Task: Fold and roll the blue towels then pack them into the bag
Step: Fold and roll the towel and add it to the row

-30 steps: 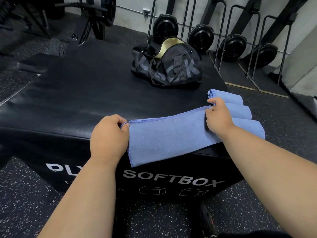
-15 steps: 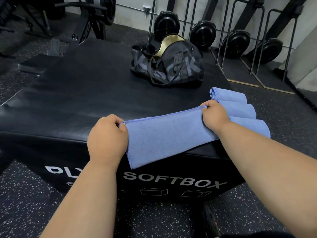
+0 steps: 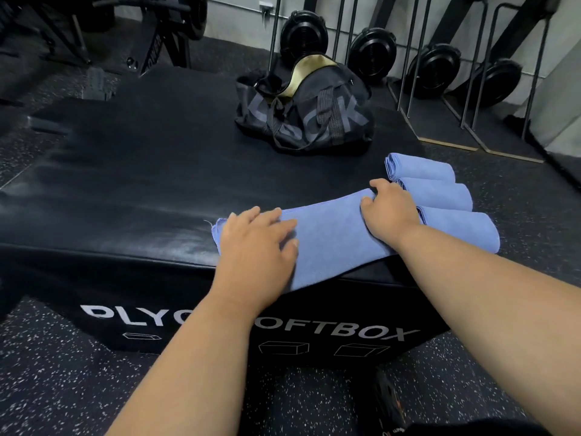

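I see a soft, matte blue towel [image 3: 327, 237] folded into a long band on the near edge of a black padded box [image 3: 141, 184], its near hem hanging over the front. My left hand [image 3: 254, 247] lies flat on its left end, fingers spread. My right hand [image 3: 390, 209] presses the right end, fingers bent at the far edge — grip or just press, I cannot tell. Three rolled towels [image 3: 440, 193] sit just right. Black bag [image 3: 305, 105] further back, gaping open. Speckled rubber floor [image 3: 63, 388].
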### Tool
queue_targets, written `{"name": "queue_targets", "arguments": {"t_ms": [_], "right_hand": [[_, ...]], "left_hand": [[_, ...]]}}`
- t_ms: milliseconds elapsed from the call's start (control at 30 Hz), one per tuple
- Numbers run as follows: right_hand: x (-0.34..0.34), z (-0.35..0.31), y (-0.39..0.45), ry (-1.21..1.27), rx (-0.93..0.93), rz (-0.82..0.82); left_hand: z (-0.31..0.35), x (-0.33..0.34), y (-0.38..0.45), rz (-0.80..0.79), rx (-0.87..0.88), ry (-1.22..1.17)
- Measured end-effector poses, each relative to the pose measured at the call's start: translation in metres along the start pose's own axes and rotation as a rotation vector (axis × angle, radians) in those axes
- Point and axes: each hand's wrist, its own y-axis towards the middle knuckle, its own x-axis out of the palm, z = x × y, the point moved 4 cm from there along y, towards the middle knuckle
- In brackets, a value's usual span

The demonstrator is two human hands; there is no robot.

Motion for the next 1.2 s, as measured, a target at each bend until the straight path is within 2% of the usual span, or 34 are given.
{"name": "queue_targets", "arguments": {"t_ms": [67, 100, 267, 500, 633, 867, 1000, 1200], "right_hand": [[-0.001, 0.001, -0.001, -0.018, 0.029, -0.014], [-0.001, 0.001, -0.001, -0.023, 0.053, -0.028], [0.005, 0.001, 0.007, 0.021, 0.049, -0.054], [-0.004, -0.046, 0.048, 0.031, -0.118, 0.003], [-0.001, -0.080, 0.079, 0.038, -0.180, -0.024], [0.017, -0.086, 0.101, -0.003, -0.031, -0.130], [0.025, -0.076, 0.100, 0.054, -0.021, -0.141], [0.022, -0.069, 0.103, -0.028, -0.023, -0.141]], "left_hand": [[-0.005, 0.014, -0.003, -0.151, -0.038, 0.143], [-0.009, 0.017, -0.003, -0.178, -0.052, 0.199], [-0.023, 0.015, 0.000, -0.215, -0.156, 0.246], [-0.031, 0.006, -0.002, -0.129, -0.205, 0.174], [-0.034, 0.006, -0.002, -0.083, -0.200, 0.158], [-0.038, 0.003, 0.000, -0.036, -0.219, 0.119], [-0.039, 0.002, 0.002, -0.031, -0.225, 0.107], [-0.040, 0.001, 0.001, -0.021, -0.232, 0.092]]}}
